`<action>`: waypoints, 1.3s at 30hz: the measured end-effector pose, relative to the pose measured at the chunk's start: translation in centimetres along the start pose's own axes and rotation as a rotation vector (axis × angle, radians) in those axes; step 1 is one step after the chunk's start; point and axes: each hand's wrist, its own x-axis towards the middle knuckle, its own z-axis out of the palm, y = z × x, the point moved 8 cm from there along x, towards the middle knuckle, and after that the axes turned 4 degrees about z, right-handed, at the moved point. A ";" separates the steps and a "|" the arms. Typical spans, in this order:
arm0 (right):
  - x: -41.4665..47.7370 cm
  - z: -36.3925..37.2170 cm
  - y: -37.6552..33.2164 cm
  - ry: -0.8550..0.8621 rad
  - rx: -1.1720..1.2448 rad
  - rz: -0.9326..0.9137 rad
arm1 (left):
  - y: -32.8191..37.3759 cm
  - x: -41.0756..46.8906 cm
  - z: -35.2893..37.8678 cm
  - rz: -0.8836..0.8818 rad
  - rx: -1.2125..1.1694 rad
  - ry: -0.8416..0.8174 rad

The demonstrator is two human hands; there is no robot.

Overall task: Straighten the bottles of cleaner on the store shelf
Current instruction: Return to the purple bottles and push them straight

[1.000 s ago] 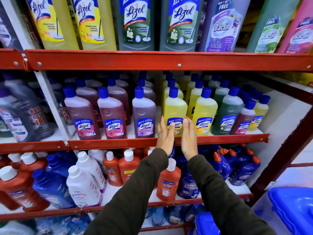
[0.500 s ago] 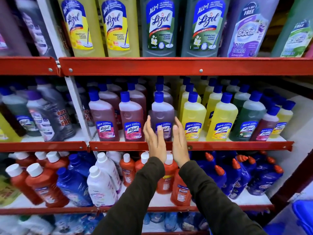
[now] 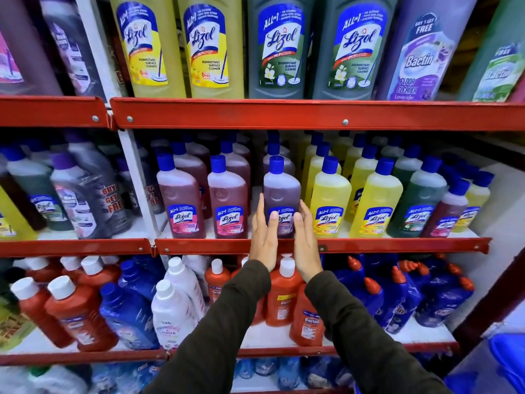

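I'm looking at the red-edged middle shelf (image 3: 369, 245), carrying upright rows of blue-capped pink bottles (image 3: 181, 200), a purple bottle (image 3: 281, 189), yellow bottles (image 3: 331, 194) and green bottles (image 3: 417, 200).

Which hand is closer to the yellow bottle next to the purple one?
Right. The right hand cups the purple bottle on the side facing the yellow bottle; the left hand is on the bottle's far side.

Red-painted steel shelf rails (image 3: 312, 114) span a store rack above and below hand level, white shelf boards (image 3: 505, 194) between, a white upright post (image 3: 136, 177) left.
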 end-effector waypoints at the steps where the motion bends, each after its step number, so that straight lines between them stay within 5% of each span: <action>1: 0.0 0.0 -0.1 0.001 -0.002 -0.002 | -0.1 0.0 -0.1 0.000 -0.001 -0.015; 9: -1.4 -0.5 -0.2 0.292 -0.068 -0.132 | 0.5 -1.0 -3.6 0.098 0.077 0.187; 13: -2.2 3.4 -0.6 0.168 -0.092 -0.187 | 2.2 -1.8 -7.6 0.268 0.192 0.419; 16: -2.1 7.0 -0.8 -0.001 -0.115 -0.124 | 1.1 -1.3 -10.1 0.204 0.202 0.512; 24: -2.2 11.6 -0.3 -0.163 -0.103 0.067 | -1.5 0.2 -10.7 0.013 0.030 0.167; 39: -2.6 11.2 -0.3 -0.216 -0.066 0.141 | -1.0 -0.3 -10.8 0.007 0.140 0.123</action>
